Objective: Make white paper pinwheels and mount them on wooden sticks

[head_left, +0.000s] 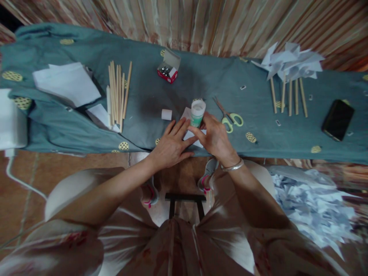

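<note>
My right hand (214, 136) is closed around a white and green glue stick (197, 114), tilted over a small piece of white paper (195, 142) near the table's front edge. Fingers spread, my left hand (171, 145) lies flat and presses on the left part of that paper. A white cylindrical cap (166, 114) lies on the cloth just beyond my left fingertips. Green-handled scissors (230, 117) rest to the right of my right hand. Behind, an open red box (168, 71) holds small shiny metal pieces.
On the left are wooden sticks (117, 92), white paper sheets (67, 82) and a white device (13, 122) with a cable. Paper pinwheels (290, 63) on sticks and a black phone (338, 119) lie right. Below right, a bag (310, 203) holds folded paper.
</note>
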`<control>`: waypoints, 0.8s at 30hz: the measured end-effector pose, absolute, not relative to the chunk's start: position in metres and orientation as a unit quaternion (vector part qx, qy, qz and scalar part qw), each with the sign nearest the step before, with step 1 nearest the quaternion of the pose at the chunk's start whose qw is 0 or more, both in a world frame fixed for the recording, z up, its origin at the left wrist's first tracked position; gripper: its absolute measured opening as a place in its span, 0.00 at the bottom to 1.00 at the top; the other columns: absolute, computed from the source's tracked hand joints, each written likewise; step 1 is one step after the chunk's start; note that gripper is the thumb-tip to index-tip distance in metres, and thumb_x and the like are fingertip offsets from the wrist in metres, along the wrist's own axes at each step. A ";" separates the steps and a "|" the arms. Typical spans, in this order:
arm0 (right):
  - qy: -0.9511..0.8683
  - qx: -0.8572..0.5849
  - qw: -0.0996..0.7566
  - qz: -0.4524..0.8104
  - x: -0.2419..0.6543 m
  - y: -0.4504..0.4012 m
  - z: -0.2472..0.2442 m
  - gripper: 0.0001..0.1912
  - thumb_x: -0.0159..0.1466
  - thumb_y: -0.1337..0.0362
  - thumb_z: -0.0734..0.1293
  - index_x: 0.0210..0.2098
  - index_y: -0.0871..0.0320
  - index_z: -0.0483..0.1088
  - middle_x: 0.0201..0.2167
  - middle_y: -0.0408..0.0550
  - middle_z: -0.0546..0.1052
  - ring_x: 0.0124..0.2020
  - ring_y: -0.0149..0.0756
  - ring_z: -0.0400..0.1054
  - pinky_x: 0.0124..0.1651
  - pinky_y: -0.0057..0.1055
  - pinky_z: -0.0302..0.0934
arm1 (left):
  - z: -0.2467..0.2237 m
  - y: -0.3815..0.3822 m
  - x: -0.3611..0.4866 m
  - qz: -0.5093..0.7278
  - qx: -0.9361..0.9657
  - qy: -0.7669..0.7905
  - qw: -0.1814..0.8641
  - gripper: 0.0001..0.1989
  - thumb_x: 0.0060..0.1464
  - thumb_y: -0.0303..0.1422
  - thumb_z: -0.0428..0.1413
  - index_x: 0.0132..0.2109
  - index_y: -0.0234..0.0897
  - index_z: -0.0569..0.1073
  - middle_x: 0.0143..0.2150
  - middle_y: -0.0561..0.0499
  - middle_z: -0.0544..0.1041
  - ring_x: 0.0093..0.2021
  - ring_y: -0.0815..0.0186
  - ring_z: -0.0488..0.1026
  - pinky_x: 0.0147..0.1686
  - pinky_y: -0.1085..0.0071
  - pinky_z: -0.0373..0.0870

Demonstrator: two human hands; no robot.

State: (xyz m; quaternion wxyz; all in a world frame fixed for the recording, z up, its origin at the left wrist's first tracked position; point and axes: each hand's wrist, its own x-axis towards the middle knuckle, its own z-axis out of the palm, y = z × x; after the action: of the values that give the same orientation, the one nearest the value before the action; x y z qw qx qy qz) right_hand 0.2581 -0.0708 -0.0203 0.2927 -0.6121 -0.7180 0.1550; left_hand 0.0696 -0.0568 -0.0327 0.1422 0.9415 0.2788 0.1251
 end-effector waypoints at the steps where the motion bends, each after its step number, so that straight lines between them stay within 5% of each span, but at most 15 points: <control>1: -0.723 -0.608 0.297 0.142 0.258 -0.071 -0.022 0.20 0.66 0.43 0.61 0.44 0.52 0.68 0.35 0.50 0.76 0.37 0.44 0.71 0.43 0.40 0.67 | -0.033 -0.057 0.069 0.125 0.942 0.278 0.140 0.23 0.58 0.42 0.60 0.58 0.39 0.72 0.71 0.36 0.58 0.72 0.42 0.50 0.66 0.39 0.50; 24: -0.700 -0.604 0.358 0.134 0.269 -0.082 -0.037 0.22 0.66 0.42 0.63 0.42 0.56 0.69 0.33 0.49 0.76 0.33 0.40 0.71 0.39 0.38 0.68 | -0.035 -0.056 0.069 0.123 0.946 0.276 0.114 0.29 0.58 0.43 0.60 0.64 0.41 0.67 0.72 0.35 0.55 0.72 0.42 0.51 0.66 0.40 0.51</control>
State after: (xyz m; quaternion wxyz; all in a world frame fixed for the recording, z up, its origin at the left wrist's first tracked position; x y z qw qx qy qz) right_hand 0.2685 -0.0824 -0.0372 0.3576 -0.6038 -0.6998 0.1335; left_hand 0.0688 -0.0562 -0.0347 0.1145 0.9462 0.2763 0.1231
